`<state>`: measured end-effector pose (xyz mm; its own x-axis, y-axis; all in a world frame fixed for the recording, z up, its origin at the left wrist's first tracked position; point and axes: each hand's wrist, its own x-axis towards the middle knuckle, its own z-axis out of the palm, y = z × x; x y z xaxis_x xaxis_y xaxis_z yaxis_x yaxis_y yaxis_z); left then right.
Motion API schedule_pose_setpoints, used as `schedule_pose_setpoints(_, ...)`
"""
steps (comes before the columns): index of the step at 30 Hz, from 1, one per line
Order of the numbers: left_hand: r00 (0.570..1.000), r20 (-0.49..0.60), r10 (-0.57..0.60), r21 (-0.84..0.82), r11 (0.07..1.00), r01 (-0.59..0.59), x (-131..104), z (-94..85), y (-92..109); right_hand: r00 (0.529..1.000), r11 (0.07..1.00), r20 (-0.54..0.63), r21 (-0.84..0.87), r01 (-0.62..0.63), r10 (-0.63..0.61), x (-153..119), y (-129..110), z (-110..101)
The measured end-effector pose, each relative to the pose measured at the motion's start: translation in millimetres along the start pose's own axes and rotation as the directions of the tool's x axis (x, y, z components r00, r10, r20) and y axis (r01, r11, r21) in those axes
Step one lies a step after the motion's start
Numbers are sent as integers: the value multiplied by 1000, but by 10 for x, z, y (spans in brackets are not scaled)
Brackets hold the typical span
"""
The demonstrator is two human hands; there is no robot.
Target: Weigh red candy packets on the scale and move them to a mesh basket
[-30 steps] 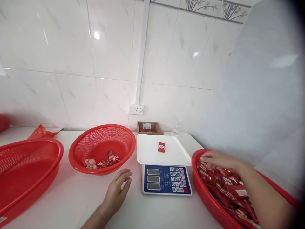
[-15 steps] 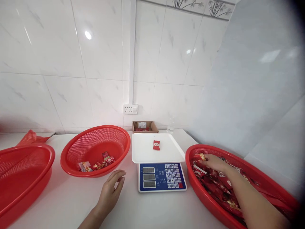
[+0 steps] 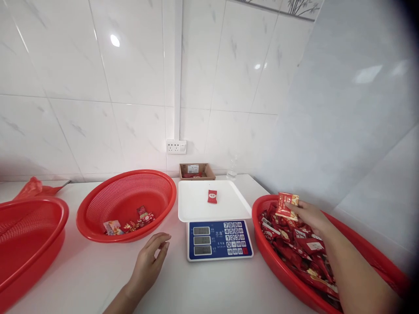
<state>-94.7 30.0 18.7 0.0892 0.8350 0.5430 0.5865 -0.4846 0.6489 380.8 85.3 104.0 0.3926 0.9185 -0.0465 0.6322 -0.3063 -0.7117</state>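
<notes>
My right hand (image 3: 309, 214) grips a red-and-gold snack packet (image 3: 286, 206) just above the right red basket (image 3: 271, 248), which is heaped with red wrapped packets (image 3: 303, 253). My left hand (image 3: 149, 257) hovers over the white table, fingers loosely curved, thumb apart, holding nothing. Between the hands stands a weighing scale (image 3: 218, 240) with a blue keypad panel. On its white tray (image 3: 193, 205) lies one small red packet (image 3: 212, 196). Left of the scale, a red perforated basket (image 3: 131, 179) contains several small wrapped sweets (image 3: 137, 222).
Another red basket (image 3: 62, 218) stands at the far left, cut off by the frame, with a red plastic bag (image 3: 32, 188) behind it. A small cardboard box (image 3: 197, 172) and a clear plastic item (image 3: 232, 167) sit by the tiled wall. A socket (image 3: 176, 146) is above.
My right hand has lifted the red-and-gold packet up out of the pile in the right basket. My left hand has stayed nearly still. The view has shifted slightly.
</notes>
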Motion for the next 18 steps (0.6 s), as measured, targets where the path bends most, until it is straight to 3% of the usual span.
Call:
schedule_pose_setpoints(4,1000,-3,9,-16,1000,-9,-3,10,-12,997,988,23,140,-70,67,-22,-29,-8)
schedule_pose_setpoints(9,1000,-1,13,-23,1000,-13,-10,16,-29,995,986,44,137,-91,85,7,84,-24)
schedule_pose_setpoints(13,1000,19,-8,-20,1000,9,-16,20,-30,991,997,108,8,-82,81,59,233,-29)
schedule_pose_setpoints(18,999,38,-17,-24,1000,18,-16,27,-35,994,969,84,-242,-48,70,190,374,22)
